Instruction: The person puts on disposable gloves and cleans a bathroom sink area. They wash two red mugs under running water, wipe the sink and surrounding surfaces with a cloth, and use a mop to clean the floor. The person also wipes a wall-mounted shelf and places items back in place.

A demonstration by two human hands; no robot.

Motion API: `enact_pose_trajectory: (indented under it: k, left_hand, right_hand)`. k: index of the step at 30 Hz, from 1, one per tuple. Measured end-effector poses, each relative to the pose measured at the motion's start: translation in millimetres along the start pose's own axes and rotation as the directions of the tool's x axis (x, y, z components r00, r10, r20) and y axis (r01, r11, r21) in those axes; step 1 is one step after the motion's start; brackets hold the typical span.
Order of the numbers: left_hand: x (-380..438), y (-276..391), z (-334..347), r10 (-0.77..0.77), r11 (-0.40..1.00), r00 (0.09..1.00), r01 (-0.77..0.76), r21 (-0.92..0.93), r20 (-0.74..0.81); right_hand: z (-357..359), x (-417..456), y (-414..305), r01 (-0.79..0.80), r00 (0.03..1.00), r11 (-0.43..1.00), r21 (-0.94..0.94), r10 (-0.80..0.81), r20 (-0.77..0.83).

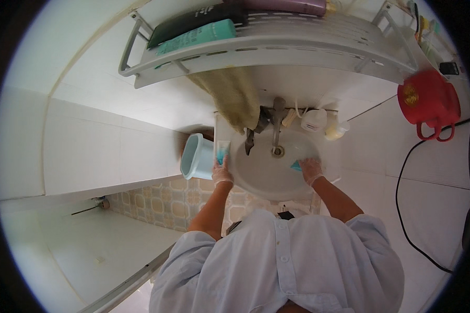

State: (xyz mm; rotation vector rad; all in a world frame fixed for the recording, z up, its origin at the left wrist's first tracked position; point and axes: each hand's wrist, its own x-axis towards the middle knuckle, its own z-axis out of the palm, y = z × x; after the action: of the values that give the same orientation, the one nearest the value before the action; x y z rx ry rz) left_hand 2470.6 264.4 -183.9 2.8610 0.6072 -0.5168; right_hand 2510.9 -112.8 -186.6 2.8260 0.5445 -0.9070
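My left hand (222, 173), in a clear disposable glove, holds a white and blue squeeze tube (223, 150) at the left rim of a white washbasin (266, 180). Inside the basin on the right, my gloved right hand (310, 169) is closed around a blue cloth or sponge (296, 166) and rests against the basin wall. Only part of the blue thing shows beside the fingers. Between the hands lies the drain (278, 152), under the spout of the faucet (277, 121). A dark object (250, 143) lies on the basin's left inner edge.
An olive towel (235, 98) hangs from a metal shelf (282, 43) bearing tubes. White bottles (314, 119) stand behind the basin at right. A light blue bin (199, 156) is at left. A red cup-like holder (427, 103) and a black cable (400, 203) are on the right.
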Motion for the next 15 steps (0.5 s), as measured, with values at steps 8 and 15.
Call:
enact_pose_trajectory:
  k: [8, 15]
  left_hand:
    - [2, -5, -7, 0.067, 0.957, 0.994, -0.088, -0.277, -0.086]
    - [10, -11, -14, 0.074, 0.925, 0.988, -0.119, -0.362, -0.134]
  right_hand:
    - [-36, 23, 1, 0.105, 0.942, 0.992, -0.069, -0.077, 0.328]
    - [-200, 10, -36, 0.204, 0.978, 0.746, 0.634, -0.127, -0.166]
